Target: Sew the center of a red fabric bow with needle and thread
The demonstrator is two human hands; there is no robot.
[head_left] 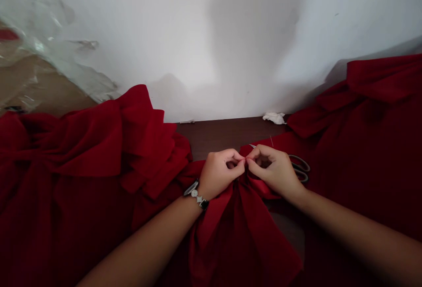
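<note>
Bare forearms come in from the lower left and lower right of the head view, above red fabric (244,230) that hangs in folds down the lower centre. At the centre, the left hand (221,168) and right hand (276,170) meet, each closed in a thumb-and-finger pinch on the gathered upper end of this fabric; finer detail between the fingertips is too small to tell. Around the left wrist are a watch (191,187), its face angled so that any marking cannot be read, and a bracelet (197,197) with pale ornaments. Scissors (300,169) lie partly hidden behind the right hand, dark handle loops showing. Layered red bows (95,139) fill the left of the frame, and more red cloth (369,137) the right. Between them, on a dark brown tabletop (217,136), a small clip (187,121) and a crumpled white scrap (274,118) lie by the pale wall (158,36). Clear plastic (36,23) occupies the upper left.
</note>
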